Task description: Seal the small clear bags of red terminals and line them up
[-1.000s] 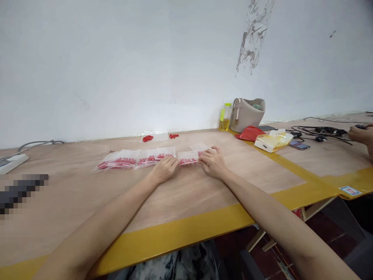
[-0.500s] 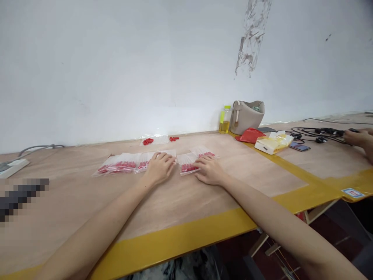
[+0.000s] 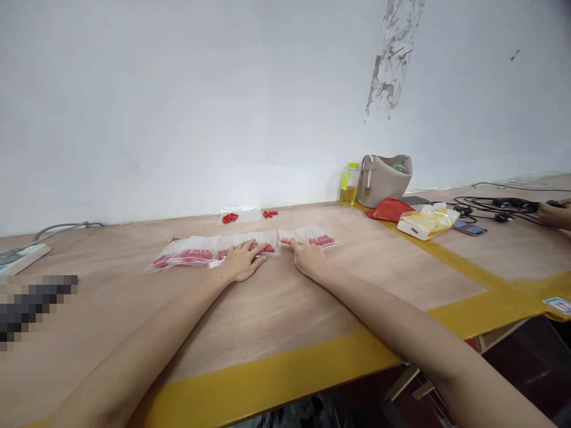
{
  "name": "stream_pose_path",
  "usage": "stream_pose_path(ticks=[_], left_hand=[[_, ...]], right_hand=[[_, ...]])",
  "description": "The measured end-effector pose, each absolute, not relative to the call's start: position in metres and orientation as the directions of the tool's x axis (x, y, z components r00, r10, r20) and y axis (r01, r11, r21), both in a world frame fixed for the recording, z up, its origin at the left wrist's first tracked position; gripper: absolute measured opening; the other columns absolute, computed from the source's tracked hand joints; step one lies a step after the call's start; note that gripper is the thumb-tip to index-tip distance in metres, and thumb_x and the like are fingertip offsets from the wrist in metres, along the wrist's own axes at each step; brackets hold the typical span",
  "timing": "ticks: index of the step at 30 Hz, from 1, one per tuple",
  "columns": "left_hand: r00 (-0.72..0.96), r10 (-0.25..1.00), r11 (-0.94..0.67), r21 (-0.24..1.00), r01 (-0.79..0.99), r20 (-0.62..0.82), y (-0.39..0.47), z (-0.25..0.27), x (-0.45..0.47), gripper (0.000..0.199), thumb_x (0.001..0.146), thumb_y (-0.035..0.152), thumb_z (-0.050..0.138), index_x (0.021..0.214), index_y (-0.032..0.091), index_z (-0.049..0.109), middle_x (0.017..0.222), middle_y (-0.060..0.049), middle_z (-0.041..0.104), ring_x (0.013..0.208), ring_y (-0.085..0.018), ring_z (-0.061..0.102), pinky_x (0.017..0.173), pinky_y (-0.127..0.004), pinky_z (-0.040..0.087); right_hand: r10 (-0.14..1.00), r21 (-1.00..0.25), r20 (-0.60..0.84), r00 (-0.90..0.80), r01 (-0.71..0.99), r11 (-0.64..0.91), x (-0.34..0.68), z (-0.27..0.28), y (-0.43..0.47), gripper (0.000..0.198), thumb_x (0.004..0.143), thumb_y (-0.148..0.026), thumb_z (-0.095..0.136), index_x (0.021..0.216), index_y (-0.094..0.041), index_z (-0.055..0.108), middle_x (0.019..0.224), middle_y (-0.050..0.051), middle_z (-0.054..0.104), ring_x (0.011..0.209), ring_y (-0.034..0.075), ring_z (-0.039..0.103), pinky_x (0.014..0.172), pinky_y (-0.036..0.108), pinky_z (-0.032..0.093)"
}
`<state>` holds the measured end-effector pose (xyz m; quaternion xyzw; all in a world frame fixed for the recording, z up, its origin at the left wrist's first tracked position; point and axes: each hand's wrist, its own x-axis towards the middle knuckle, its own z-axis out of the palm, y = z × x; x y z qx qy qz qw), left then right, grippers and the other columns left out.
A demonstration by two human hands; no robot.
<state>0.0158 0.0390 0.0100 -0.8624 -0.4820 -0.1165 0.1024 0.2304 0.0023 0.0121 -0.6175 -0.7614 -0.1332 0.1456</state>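
Beige bag (image 3: 386, 183): upright on the surface (image 3: 232, 333).
Clear packets (image 3: 321, 236): red pieces inside; spread in a row left of the bag and nearer the person.
Left hand (image 3: 243, 261): left of the bag, palm down, fingers loosely spread over packets; no grip visible.
Right hand (image 3: 308, 258): nearer the bag, index finger extended onto a packet, other fingers curled; cannot tell whether it pinches anything.
Packet film: probably light, limp and slippery, lumpy around the pieces.
Packet ends: the flat end beyond the pieces looks easiest to pinch.
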Motion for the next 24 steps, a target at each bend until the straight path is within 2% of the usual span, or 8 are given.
stream_pose_path(ticks=[4, 7, 10, 12, 14, 17, 21, 24], left_hand=[[0.518, 0.786, -0.53, -0.063, 0.846, 0.337, 0.048, 0.006, 0.026, 0.045, 0.088, 0.052, 0.03, 0.129, 0.034, 0.04, 0.132, -0.011, 0.042, 0.116, -0.032, 0.044, 0.089, -0.053, 0.037], [0.502, 0.793, -0.521, -0.045, 0.853, 0.345, 0.053, 0.005, 0.035, 0.047, 0.087, 0.051, 0.034, 0.13, 0.03, 0.039, 0.133, -0.012, 0.041, 0.118, -0.032, 0.043, 0.091, -0.053, 0.036], [0.483, 0.792, -0.514, -0.017, 0.857, 0.374, 0.053, 0.004, 0.04, 0.056, 0.086, 0.053, 0.036, 0.134, 0.024, 0.032, 0.135, -0.013, 0.04, 0.122, -0.033, 0.038, 0.095, -0.059, 0.028], [0.478, 0.767, -0.519, -0.022, 0.854, 0.429, 0.05, 0.003, 0.041, 0.064, 0.084, 0.056, 0.037, 0.136, 0.02, 0.028, 0.134, -0.014, 0.04, 0.126, -0.033, 0.031, 0.099, -0.061, 0.021], [0.501, 0.712, -0.545, -0.062, 0.836, 0.492, 0.045, 0.004, 0.041, 0.067, 0.083, 0.058, 0.039, 0.135, 0.018, 0.029, 0.133, -0.015, 0.041, 0.129, -0.033, 0.026, 0.101, -0.061, 0.017], [0.562, 0.617, -0.592, -0.145, 0.793, 0.551, 0.041, 0.006, 0.043, 0.06, 0.083, 0.054, 0.043, 0.131, 0.02, 0.036, 0.131, -0.014, 0.043, 0.128, -0.032, 0.029, 0.103, -0.06, 0.014], [0.643, 0.494, -0.673, -0.211, 0.709, 0.585, 0.039, 0.007, 0.048, 0.048, 0.084, 0.045, 0.048, 0.124, 0.019, 0.045, 0.125, -0.014, 0.049, 0.124, -0.03, 0.035, 0.105, -0.057, 0.016], [0.703, 0.402, -0.796, -0.154, 0.585, 0.587, 0.028, 0.006, 0.057, 0.035, 0.085, 0.037, 0.05, 0.114, 0.019, 0.053, 0.115, -0.011, 0.054, 0.117, -0.026, 0.044, 0.102, -0.047, 0.031]], right_hand=[[0.885, -0.058, 0.411, -0.219, 0.963, 0.265, 0.225, 0.012, 0.018, 0.037, 0.089, -0.019, 0.031, 0.122, -0.023, 0.047, 0.099, 0.009, 0.065, 0.086, 0.022, 0.062, 0.068, 0.031, 0.043], [0.864, -0.046, 0.388, -0.321, 0.929, 0.366, 0.231, 0.014, 0.025, 0.038, 0.084, -0.017, 0.037, 0.119, -0.022, 0.051, 0.108, 0.009, 0.062, 0.094, 0.022, 0.059, 0.075, 0.032, 0.043], [0.854, -0.066, 0.413, -0.317, 0.925, 0.375, 0.254, 0.016, 0.032, 0.045, 0.079, -0.013, 0.043, 0.123, -0.019, 0.05, 0.121, 0.009, 0.056, 0.107, 0.021, 0.053, 0.088, 0.034, 0.039], [0.872, -0.105, 0.424, -0.244, 0.943, 0.315, 0.277, 0.015, 0.037, 0.043, 0.081, -0.018, 0.044, 0.123, -0.02, 0.051, 0.128, 0.01, 0.05, 0.116, 0.023, 0.046, 0.094, 0.039, 0.035], [0.913, -0.145, 0.359, -0.192, 0.955, 0.258, 0.301, 0.01, 0.041, 0.038, 0.084, -0.027, 0.044, 0.121, -0.024, 0.054, 0.132, 0.009, 0.046, 0.119, 0.025, 0.043, 0.095, 0.042, 0.035], [0.91, -0.179, 0.313, -0.273, 0.924, 0.339, 0.327, 0.0, 0.036, 0.038, 0.089, -0.038, 0.038, 0.121, -0.024, 0.054, 0.129, 0.008, 0.049, 0.117, 0.021, 0.046, 0.095, 0.036, 0.037], [0.868, -0.139, 0.392, -0.305, 0.913, 0.384, 0.335, -0.008, 0.007, 0.039, 0.09, -0.04, 0.038, 0.12, -0.022, 0.055, 0.122, 0.01, 0.054, 0.113, 0.021, 0.048, 0.094, 0.036, 0.037], [0.838, -0.132, 0.428, -0.338, 0.894, 0.428, 0.328, -0.006, -0.022, 0.038, 0.086, -0.043, 0.044, 0.116, -0.023, 0.058, 0.112, 0.009, 0.058, 0.103, 0.021, 0.053, 0.091, 0.036, 0.039]])
